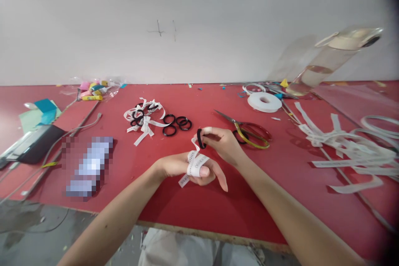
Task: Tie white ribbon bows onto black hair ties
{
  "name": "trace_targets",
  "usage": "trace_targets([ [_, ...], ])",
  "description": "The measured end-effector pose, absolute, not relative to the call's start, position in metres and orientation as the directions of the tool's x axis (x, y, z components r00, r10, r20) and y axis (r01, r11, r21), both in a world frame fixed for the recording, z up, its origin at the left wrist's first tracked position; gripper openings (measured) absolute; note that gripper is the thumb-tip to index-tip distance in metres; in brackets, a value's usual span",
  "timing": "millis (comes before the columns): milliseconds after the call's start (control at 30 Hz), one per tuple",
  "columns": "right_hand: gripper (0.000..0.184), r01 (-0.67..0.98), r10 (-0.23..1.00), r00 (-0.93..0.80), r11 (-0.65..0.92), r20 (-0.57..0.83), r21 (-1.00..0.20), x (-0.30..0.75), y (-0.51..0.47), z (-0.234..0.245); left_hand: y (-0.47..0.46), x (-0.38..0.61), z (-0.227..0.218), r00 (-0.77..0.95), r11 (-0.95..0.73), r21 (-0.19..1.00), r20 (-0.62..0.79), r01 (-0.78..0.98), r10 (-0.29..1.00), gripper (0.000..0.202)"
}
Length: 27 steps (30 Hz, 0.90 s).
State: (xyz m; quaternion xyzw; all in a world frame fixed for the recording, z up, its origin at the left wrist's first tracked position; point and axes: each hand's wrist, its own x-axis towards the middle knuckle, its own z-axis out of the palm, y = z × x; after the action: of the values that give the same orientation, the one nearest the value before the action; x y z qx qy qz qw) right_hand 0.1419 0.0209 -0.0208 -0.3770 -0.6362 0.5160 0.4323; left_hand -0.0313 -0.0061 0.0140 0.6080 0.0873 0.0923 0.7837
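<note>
A white ribbon (195, 169) with printed black letters is wound around my left hand (174, 165), near the thumb, and a short end hangs below. My left fingers are curled, with the index finger pointing down to the right. My right hand (222, 143) pinches a black hair tie (200, 139) just above it. From the hair tie, a strip of the ribbon runs down to the left hand. Scissors (249, 133) with yellow and red handles lie right of my right hand, near another black hair tie (239, 136).
Loose black hair ties (169, 130) and a pile of hair ties with white bows (145, 118) lie ahead. A ribbon roll (264, 102), a water bottle (324, 64) and cut ribbon strips (346, 164) are on the right. A phone (90, 168) and black case (42, 143) lie left.
</note>
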Motion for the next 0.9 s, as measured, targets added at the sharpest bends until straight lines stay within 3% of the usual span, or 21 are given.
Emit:
trace_targets([
  [167, 0.012, 0.223, 0.828, -0.496, 0.412, 0.261, -0.884, 0.145, 0.018, -0.008, -0.006, -0.029, 0.003, 0.953, 0.328, 0.937, 0.015, -0.119, 0.304, 0.068],
  [300, 0.017, 0.167, 0.870, -0.465, 0.268, 0.164, -0.949, 0.145, 0.016, 0.008, -0.007, -0.026, -0.002, 0.955, 0.367, 0.917, 0.048, -0.159, 0.294, 0.071],
  [467, 0.013, 0.354, 0.876, -0.482, 0.166, -0.028, -0.920, 0.147, 0.018, 0.026, -0.008, -0.024, -0.001, 0.960, 0.377, 0.915, 0.037, -0.144, 0.276, 0.075],
  [567, 0.014, 0.396, 0.859, -0.510, 0.184, -0.050, -0.900, 0.148, 0.017, 0.038, -0.008, -0.024, -0.001, 0.961, 0.397, 0.902, 0.061, -0.169, 0.271, 0.073],
  [700, 0.017, 0.356, 0.867, -0.498, 0.202, -0.002, -0.912, 0.146, 0.015, 0.057, -0.010, -0.023, -0.001, 0.954, 0.433, 0.872, 0.111, -0.229, 0.280, 0.069],
  [900, 0.022, 0.106, 0.902, -0.414, 0.185, 0.126, -0.977, 0.139, 0.013, 0.084, -0.011, -0.023, -0.004, 0.913, 0.550, 0.737, 0.242, -0.393, 0.329, 0.062],
])
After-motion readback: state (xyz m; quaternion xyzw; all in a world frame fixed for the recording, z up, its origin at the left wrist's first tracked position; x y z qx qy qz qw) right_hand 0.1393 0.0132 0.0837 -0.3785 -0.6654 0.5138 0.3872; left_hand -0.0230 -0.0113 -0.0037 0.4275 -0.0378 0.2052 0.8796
